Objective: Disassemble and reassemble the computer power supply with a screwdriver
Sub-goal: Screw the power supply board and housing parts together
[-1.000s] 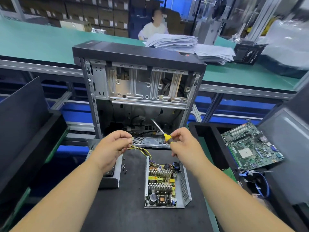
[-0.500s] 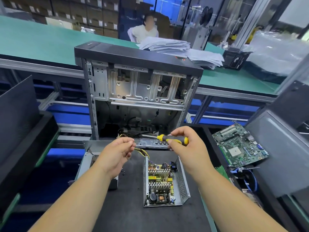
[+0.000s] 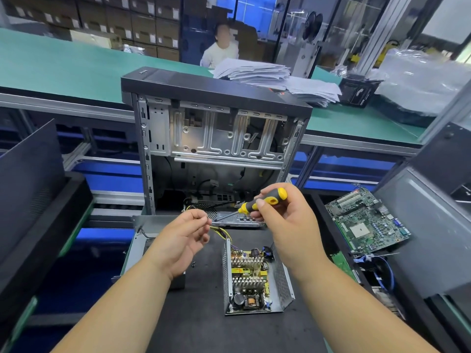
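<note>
Gripping a yellow and black screwdriver [image 3: 265,202], the right hand [image 3: 285,220] holds it above a dark desk [image 3: 198,322], the metal tip pointing left toward the left hand [image 3: 183,240]. The left hand's fingertips [image 3: 204,221] are pinched together on something too small to make out, just beside the screwdriver tip. Below the hands, an opened power supply [image 3: 254,276] lies on the desk, its circuit board and heat sinks exposed, yellow wires [image 3: 221,231] rising from it toward the left hand. Its metal cover [image 3: 142,240] rests to the left. Behind stands an open computer case [image 3: 216,138]. A green motherboard [image 3: 367,222] lies to the right.
</note>
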Demonstrator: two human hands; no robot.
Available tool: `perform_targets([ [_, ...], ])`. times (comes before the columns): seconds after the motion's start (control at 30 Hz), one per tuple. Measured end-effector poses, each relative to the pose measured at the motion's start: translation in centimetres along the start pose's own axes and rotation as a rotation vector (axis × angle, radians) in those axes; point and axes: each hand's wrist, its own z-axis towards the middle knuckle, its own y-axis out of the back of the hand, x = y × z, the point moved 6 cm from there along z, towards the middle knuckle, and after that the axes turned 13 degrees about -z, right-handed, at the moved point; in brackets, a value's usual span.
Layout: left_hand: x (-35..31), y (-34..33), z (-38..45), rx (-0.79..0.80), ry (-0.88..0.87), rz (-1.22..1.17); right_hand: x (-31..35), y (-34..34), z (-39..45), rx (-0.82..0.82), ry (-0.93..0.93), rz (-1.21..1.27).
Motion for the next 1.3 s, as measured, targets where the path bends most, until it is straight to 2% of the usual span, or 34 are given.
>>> perform_targets([
  [0.37, 0.1, -1.1, -0.7, 0.05, 0.024, -0.074, 1.1, -0.2, -0.1, -0.01, 0.038, 0.044],
  [0.83, 0.5, -0.9, -0.6, -0.011, 0.04, -0.079, 0.7, -0.4, -0.2, 0.01, 0.01, 0.037],
  [1.1, 0.5, -0.5, -0.3, -0.039, -0.017, 0.094, 0.4, -0.5, -0.3, 0.04, -0.015, -0.049],
  [1.3, -0.1, -1.5, -0.4, 0.017, -0.177, 0.306, -0.5, 0.5, 0.0, -0.067, -0.06, -0.043],
])
